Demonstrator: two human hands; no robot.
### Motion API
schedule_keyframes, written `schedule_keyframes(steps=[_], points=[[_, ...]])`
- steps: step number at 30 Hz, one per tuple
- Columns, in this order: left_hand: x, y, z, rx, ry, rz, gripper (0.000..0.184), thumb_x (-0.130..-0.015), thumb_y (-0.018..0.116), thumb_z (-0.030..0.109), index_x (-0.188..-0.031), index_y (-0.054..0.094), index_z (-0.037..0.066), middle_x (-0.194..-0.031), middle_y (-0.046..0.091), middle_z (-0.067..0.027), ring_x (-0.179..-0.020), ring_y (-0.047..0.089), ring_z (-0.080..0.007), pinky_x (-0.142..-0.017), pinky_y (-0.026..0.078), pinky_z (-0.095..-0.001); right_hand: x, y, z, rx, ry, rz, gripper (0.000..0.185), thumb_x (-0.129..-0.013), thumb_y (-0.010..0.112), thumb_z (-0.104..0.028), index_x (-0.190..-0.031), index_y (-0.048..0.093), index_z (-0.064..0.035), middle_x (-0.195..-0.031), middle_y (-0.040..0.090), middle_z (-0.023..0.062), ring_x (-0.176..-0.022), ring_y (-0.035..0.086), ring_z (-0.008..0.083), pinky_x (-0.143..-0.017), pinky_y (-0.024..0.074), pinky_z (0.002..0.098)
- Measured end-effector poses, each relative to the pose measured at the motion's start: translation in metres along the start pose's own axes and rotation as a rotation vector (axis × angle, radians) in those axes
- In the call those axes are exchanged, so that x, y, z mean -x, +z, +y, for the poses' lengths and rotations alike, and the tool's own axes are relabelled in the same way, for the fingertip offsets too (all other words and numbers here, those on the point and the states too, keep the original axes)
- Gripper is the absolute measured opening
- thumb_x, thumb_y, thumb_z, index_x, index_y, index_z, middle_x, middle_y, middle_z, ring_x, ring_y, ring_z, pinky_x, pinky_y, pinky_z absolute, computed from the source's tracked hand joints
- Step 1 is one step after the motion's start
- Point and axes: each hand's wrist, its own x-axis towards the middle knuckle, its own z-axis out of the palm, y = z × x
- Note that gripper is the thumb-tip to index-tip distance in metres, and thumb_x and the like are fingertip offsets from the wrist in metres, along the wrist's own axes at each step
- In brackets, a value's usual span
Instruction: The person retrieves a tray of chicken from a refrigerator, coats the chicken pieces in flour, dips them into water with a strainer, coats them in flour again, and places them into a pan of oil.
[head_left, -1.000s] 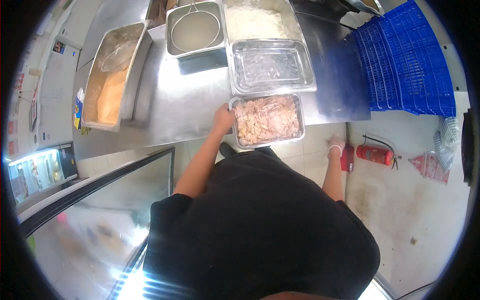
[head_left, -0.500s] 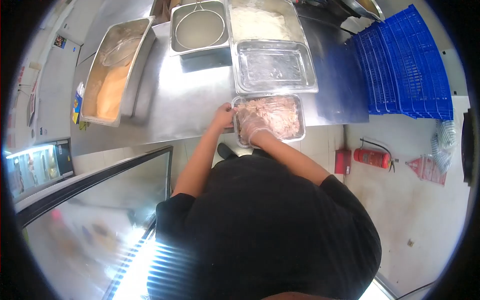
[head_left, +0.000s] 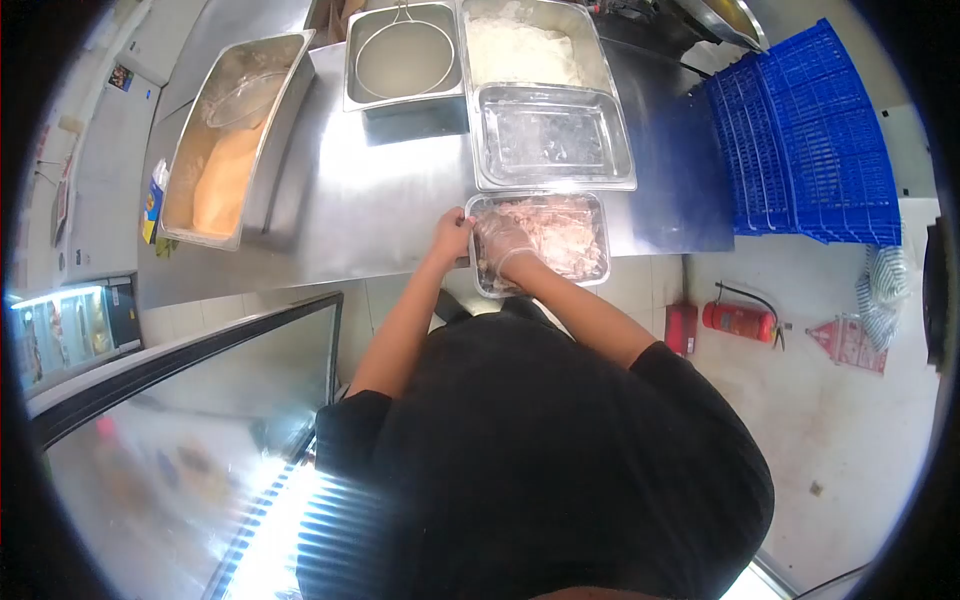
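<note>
A clear rectangular container of pale pink chopped meat is at the front edge of the steel table. My left hand grips its left rim, fingers closed. In a clear plastic glove, my right hand reaches into the left part of the meat; its fingertips are hidden there, so I cannot tell their shape. Just behind the container stands an empty-looking clear tray, which adjoins a metal pan of white flour.
A deep pan of orange powder stands left on the steel table. A strainer rests in a pan of cloudy liquid. Blue crates and a fire extinguisher are right; a glass door is lower left.
My gloved right hand has come from the far right into the meat container. My left hand has stayed at the container's left rim. The view has shifted slightly.
</note>
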Motion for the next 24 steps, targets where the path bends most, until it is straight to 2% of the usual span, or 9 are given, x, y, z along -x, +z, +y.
schedule_keyframes(steps=[4, 7, 10, 13, 14, 17, 18, 21, 24], points=[[-0.001, 0.003, -0.002, -0.018, 0.031, 0.041, 0.018, -0.097, 0.060, 0.019, -0.091, 0.053, 0.004, -0.084, 0.053, -0.0038, -0.071, 0.052, -0.0148, -0.058, 0.056, -0.0384, 0.012, 0.015, 0.002, 0.059, -0.030, 0.105, 0.042, -0.088, 0.061, -0.015, -0.128, 0.052, -0.0055, -0.124, 0.058, 0.0230, -0.118, 0.057, 0.0367, -0.096, 0.0501, 0.0442], [-0.010, 0.005, -0.011, -0.079, 0.046, 0.073, 0.017, -0.097, 0.060, 0.019, -0.093, 0.055, 0.004, -0.085, 0.055, -0.0045, -0.073, 0.055, -0.0158, -0.058, 0.056, -0.0385, 0.017, 0.004, -0.003, -0.094, 0.073, 0.017, 0.042, -0.088, 0.060, -0.014, -0.129, 0.054, -0.0098, -0.127, 0.058, 0.0201, -0.116, 0.059, 0.0367, -0.095, 0.0503, 0.0441], [-0.022, 0.006, -0.024, -0.137, 0.079, 0.089, 0.017, -0.097, 0.060, 0.020, -0.096, 0.056, 0.004, -0.087, 0.056, -0.0051, -0.077, 0.057, -0.0172, -0.060, 0.056, -0.0390, 0.032, -0.032, -0.006, -0.231, 0.212, -0.097, 0.035, -0.086, 0.059, -0.014, -0.121, 0.062, -0.0128, -0.125, 0.061, 0.0158, -0.112, 0.061, 0.0359, -0.093, 0.0509, 0.0432], [-0.014, 0.003, -0.016, -0.101, 0.048, 0.058, 0.018, -0.097, 0.059, 0.023, -0.098, 0.056, 0.005, -0.088, 0.056, -0.0052, -0.080, 0.058, -0.0182, -0.062, 0.057, -0.0400, 0.026, 0.000, 0.025, -0.421, 0.203, 0.053, 0.029, -0.085, 0.057, -0.015, -0.111, 0.070, -0.0114, -0.116, 0.067, 0.0147, -0.106, 0.064, 0.0357, -0.092, 0.0508, 0.0410], [-0.007, 0.002, -0.006, -0.075, 0.027, 0.041, 0.018, -0.097, 0.059, 0.023, -0.099, 0.056, 0.006, -0.088, 0.056, -0.0051, -0.081, 0.058, -0.0185, -0.063, 0.057, -0.0404, 0.022, 0.009, 0.033, -0.495, 0.239, 0.184, 0.025, -0.083, 0.063, -0.015, -0.105, 0.073, -0.0115, -0.111, 0.070, 0.0146, -0.104, 0.066, 0.0320, -0.092, 0.0511, 0.0371], [0.006, 0.000, 0.011, -0.012, -0.045, 0.010, 0.019, -0.098, 0.058, 0.025, -0.100, 0.056, 0.006, -0.090, 0.056, -0.0047, -0.082, 0.057, -0.0186, -0.066, 0.057, -0.0415, 0.032, -0.017, 0.049, -0.644, 0.090, 0.153, 0.028, -0.080, 0.071, -0.016, -0.108, 0.073, -0.0122, -0.111, 0.071, 0.0155, -0.101, 0.068, 0.0302, -0.091, 0.0513, 0.0348], [0.007, 0.000, 0.012, -0.018, -0.054, 0.006, 0.019, -0.098, 0.058, 0.025, -0.101, 0.056, 0.006, -0.090, 0.055, -0.0046, -0.082, 0.057, -0.0186, -0.067, 0.056, -0.0415, 0.033, -0.023, 0.048, -0.628, 0.106, 0.152, 0.033, -0.079, 0.076, -0.016, -0.111, 0.072, -0.0122, -0.113, 0.070, 0.0156, -0.101, 0.068, 0.0274, -0.090, 0.0516, 0.0339], [0.006, -0.002, 0.016, -0.038, -0.077, -0.011, 0.020, -0.098, 0.058, 0.026, -0.102, 0.056, 0.007, -0.091, 0.055, -0.0042, -0.083, 0.056, -0.0185, -0.069, 0.056, -0.0418, 0.029, -0.030, 0.046, -0.549, -0.068, 0.078, 0.046, -0.077, 0.076, -0.014, -0.122, 0.065, -0.0091, -0.119, 0.067, 0.0180, -0.111, 0.064, 0.0298, -0.094, 0.0501, 0.0360], [0.007, -0.002, 0.018, -0.023, -0.098, -0.024, 0.020, -0.098, 0.058, 0.026, -0.102, 0.055, 0.007, -0.091, 0.054, -0.0038, -0.083, 0.055, -0.0182, -0.071, 0.056, -0.0424, 0.017, -0.010, 0.046, -0.133, -0.198, -0.081, 0.060, -0.077, 0.073, -0.008, -0.133, 0.052, -0.0063, -0.120, 0.063, 0.0189, -0.119, 0.058, 0.0333, -0.098, 0.0481, 0.0396]])
